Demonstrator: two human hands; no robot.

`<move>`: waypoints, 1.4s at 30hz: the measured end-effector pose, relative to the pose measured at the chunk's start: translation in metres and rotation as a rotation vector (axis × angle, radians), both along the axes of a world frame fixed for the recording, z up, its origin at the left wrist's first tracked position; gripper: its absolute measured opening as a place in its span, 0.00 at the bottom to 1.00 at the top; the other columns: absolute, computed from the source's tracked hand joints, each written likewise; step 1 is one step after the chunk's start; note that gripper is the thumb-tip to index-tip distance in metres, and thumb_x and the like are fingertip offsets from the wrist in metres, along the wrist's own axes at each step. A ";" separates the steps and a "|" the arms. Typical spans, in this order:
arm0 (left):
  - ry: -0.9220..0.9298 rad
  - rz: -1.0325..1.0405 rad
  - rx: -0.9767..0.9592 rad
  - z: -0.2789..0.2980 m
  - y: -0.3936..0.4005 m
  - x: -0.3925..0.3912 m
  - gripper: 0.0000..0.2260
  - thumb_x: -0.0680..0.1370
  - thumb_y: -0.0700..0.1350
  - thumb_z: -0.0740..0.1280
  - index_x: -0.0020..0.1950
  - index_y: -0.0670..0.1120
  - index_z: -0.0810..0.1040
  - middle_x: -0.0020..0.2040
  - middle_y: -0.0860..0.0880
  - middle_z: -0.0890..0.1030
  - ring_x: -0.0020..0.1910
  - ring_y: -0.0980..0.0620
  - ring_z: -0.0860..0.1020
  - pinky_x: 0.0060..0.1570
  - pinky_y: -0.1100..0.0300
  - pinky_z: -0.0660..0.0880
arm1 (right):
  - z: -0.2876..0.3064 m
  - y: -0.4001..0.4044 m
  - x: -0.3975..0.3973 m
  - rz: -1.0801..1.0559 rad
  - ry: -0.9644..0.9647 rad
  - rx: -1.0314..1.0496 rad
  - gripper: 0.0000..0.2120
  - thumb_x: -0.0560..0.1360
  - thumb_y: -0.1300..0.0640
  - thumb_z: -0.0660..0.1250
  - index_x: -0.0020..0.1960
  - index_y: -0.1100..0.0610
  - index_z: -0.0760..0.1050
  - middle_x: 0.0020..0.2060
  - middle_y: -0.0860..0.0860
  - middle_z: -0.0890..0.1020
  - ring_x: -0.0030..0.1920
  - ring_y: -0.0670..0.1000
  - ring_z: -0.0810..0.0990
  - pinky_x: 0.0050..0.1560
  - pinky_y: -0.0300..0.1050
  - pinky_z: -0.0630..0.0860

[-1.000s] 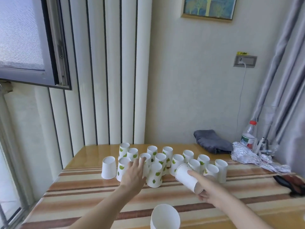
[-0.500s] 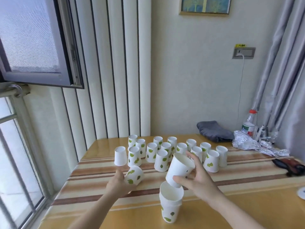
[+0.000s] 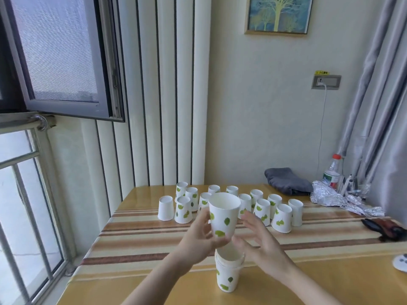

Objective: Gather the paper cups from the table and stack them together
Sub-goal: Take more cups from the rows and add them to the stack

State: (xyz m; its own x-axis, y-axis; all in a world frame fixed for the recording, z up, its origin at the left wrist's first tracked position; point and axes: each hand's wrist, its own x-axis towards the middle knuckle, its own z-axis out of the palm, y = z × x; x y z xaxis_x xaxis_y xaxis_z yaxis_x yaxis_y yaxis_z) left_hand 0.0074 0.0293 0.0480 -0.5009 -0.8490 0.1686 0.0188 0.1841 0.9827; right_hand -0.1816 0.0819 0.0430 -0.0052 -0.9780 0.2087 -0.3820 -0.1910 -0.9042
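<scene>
My left hand [image 3: 199, 235] grips a white paper cup with green leaves [image 3: 223, 214], upright and mouth up, just above a short stack of nested cups [image 3: 229, 272] that stands near the front of the table [image 3: 319, 278]. To the right of the held cup is my right hand [image 3: 261, 241], its fingers spread and relaxed, holding nothing. Several more leaf-print cups [image 3: 262, 211] stand upside down in rows across the middle of the table. A plain white cup [image 3: 165, 208] stands at the left end of the rows.
A grey folded cloth [image 3: 286, 181], crumpled foil [image 3: 337, 198] and a plastic bottle [image 3: 331, 173] lie at the back right. A dark object [image 3: 387, 227] sits at the right edge. An open window sash [image 3: 63, 56] juts in at the upper left.
The cup that my right hand held now sits in the stack, and that hand is free. My left hand has lifted its cup from the table and turned it mouth up over the stack.
</scene>
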 end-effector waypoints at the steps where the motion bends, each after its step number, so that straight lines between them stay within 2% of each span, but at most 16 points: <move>1: -0.040 -0.015 -0.016 -0.003 0.001 -0.005 0.27 0.73 0.39 0.74 0.67 0.56 0.70 0.64 0.53 0.80 0.63 0.57 0.78 0.64 0.55 0.75 | 0.006 -0.002 0.000 -0.004 -0.014 -0.027 0.43 0.60 0.32 0.74 0.71 0.37 0.61 0.63 0.27 0.72 0.67 0.31 0.67 0.65 0.37 0.66; 3: -0.110 -0.032 -0.054 -0.012 0.003 -0.012 0.27 0.71 0.42 0.75 0.67 0.56 0.70 0.64 0.56 0.80 0.65 0.59 0.76 0.69 0.56 0.71 | 0.018 -0.006 0.006 -0.002 -0.036 -0.062 0.41 0.60 0.37 0.75 0.69 0.36 0.62 0.60 0.23 0.72 0.63 0.26 0.68 0.64 0.37 0.68; 7: -0.184 -0.018 -0.070 -0.023 0.004 -0.010 0.29 0.69 0.46 0.77 0.66 0.58 0.71 0.65 0.60 0.78 0.69 0.62 0.72 0.73 0.52 0.65 | 0.019 -0.017 0.016 -0.060 -0.028 -0.069 0.37 0.60 0.39 0.76 0.66 0.33 0.66 0.62 0.30 0.71 0.61 0.26 0.68 0.62 0.36 0.68; 11: -0.189 0.041 0.011 -0.027 -0.012 0.022 0.34 0.65 0.40 0.69 0.69 0.60 0.69 0.68 0.59 0.75 0.72 0.60 0.67 0.74 0.54 0.62 | -0.003 -0.018 0.019 -0.044 -0.016 -0.035 0.32 0.63 0.43 0.78 0.63 0.35 0.68 0.58 0.33 0.77 0.59 0.29 0.73 0.53 0.27 0.72; 14: -0.111 0.211 0.075 -0.029 -0.035 0.043 0.30 0.64 0.38 0.65 0.66 0.56 0.72 0.66 0.55 0.76 0.70 0.55 0.70 0.64 0.59 0.71 | -0.020 -0.018 0.014 0.010 0.012 0.011 0.34 0.63 0.47 0.80 0.64 0.35 0.68 0.56 0.34 0.79 0.59 0.35 0.75 0.55 0.30 0.73; 17: -0.132 0.321 0.086 -0.032 -0.066 0.045 0.23 0.72 0.35 0.66 0.64 0.52 0.71 0.64 0.53 0.74 0.67 0.51 0.71 0.49 0.64 0.75 | -0.025 -0.022 0.007 0.091 0.096 0.025 0.39 0.61 0.35 0.76 0.68 0.33 0.63 0.65 0.29 0.68 0.68 0.33 0.66 0.64 0.38 0.69; 20: -0.313 0.433 0.010 -0.034 -0.109 0.040 0.21 0.74 0.36 0.67 0.64 0.51 0.70 0.63 0.50 0.71 0.64 0.47 0.72 0.52 0.57 0.77 | -0.017 -0.044 -0.003 0.041 0.038 0.048 0.30 0.66 0.28 0.62 0.66 0.34 0.66 0.67 0.30 0.68 0.67 0.29 0.64 0.59 0.34 0.65; 22: -0.555 0.478 -0.119 -0.032 -0.138 0.034 0.24 0.74 0.39 0.69 0.69 0.49 0.69 0.64 0.47 0.69 0.61 0.45 0.72 0.52 0.57 0.76 | -0.013 -0.074 -0.009 -0.050 0.007 0.087 0.24 0.72 0.30 0.60 0.64 0.39 0.71 0.64 0.36 0.72 0.63 0.33 0.70 0.55 0.32 0.67; 24: -0.790 0.492 -0.272 -0.029 -0.163 0.027 0.28 0.74 0.41 0.70 0.72 0.49 0.66 0.69 0.46 0.67 0.65 0.43 0.69 0.60 0.56 0.72 | -0.013 -0.110 -0.014 -0.120 0.107 0.116 0.20 0.75 0.39 0.63 0.64 0.44 0.72 0.64 0.43 0.73 0.60 0.41 0.74 0.55 0.36 0.69; 26: -0.946 0.471 -0.373 -0.028 -0.185 0.022 0.31 0.73 0.42 0.70 0.74 0.51 0.63 0.73 0.46 0.64 0.68 0.43 0.65 0.64 0.55 0.70 | -0.017 -0.146 -0.018 -0.128 0.271 0.145 0.21 0.76 0.47 0.66 0.68 0.45 0.69 0.64 0.49 0.71 0.55 0.46 0.74 0.55 0.40 0.70; 28: -1.115 0.426 -0.412 -0.029 -0.205 0.018 0.34 0.73 0.43 0.71 0.76 0.53 0.60 0.75 0.47 0.62 0.69 0.43 0.64 0.62 0.55 0.73 | -0.018 -0.177 -0.017 -0.106 0.427 0.203 0.25 0.74 0.48 0.66 0.70 0.42 0.66 0.64 0.50 0.68 0.53 0.48 0.72 0.56 0.43 0.72; 31: -1.370 0.341 -0.438 -0.033 -0.225 0.014 0.36 0.73 0.46 0.71 0.77 0.54 0.58 0.75 0.47 0.62 0.70 0.42 0.64 0.60 0.54 0.75 | -0.023 -0.209 -0.006 -0.057 0.606 0.300 0.29 0.72 0.45 0.67 0.72 0.40 0.63 0.67 0.51 0.63 0.64 0.53 0.71 0.59 0.45 0.71; 34: -1.474 0.265 -0.460 -0.044 -0.231 0.012 0.31 0.74 0.44 0.71 0.74 0.51 0.63 0.69 0.45 0.68 0.67 0.42 0.69 0.56 0.52 0.77 | -0.032 -0.222 0.004 -0.068 0.788 0.312 0.31 0.71 0.44 0.68 0.72 0.40 0.62 0.66 0.52 0.62 0.61 0.57 0.72 0.55 0.48 0.75; 38: -1.503 0.302 -0.551 -0.044 -0.232 0.012 0.28 0.75 0.37 0.69 0.72 0.48 0.64 0.66 0.44 0.68 0.63 0.43 0.71 0.52 0.54 0.79 | -0.035 -0.227 0.010 -0.129 0.877 0.287 0.28 0.71 0.46 0.70 0.67 0.47 0.64 0.63 0.53 0.65 0.56 0.58 0.74 0.39 0.46 0.73; 40: -1.528 0.341 -0.608 -0.040 -0.223 0.014 0.29 0.73 0.38 0.71 0.71 0.47 0.63 0.63 0.44 0.70 0.60 0.44 0.73 0.48 0.56 0.78 | -0.034 -0.218 0.005 -0.135 0.906 0.264 0.27 0.70 0.47 0.71 0.64 0.51 0.63 0.62 0.52 0.67 0.52 0.56 0.75 0.32 0.44 0.67; 42: -1.478 0.444 -0.588 -0.030 -0.209 0.019 0.30 0.72 0.43 0.73 0.69 0.46 0.62 0.59 0.45 0.74 0.55 0.46 0.75 0.44 0.57 0.75 | -0.025 -0.204 -0.001 -0.172 0.818 0.279 0.27 0.69 0.46 0.72 0.60 0.53 0.63 0.54 0.51 0.72 0.47 0.54 0.76 0.33 0.43 0.67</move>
State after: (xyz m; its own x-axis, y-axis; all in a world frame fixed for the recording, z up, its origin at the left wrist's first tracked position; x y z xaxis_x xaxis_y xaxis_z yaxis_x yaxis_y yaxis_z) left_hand 0.0268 -0.1795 0.0181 -0.2607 -0.9571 0.1263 -0.9632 0.2490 -0.1007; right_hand -0.1825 -0.1221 0.0183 -0.1103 -0.9933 -0.0348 -0.9333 0.1156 -0.3400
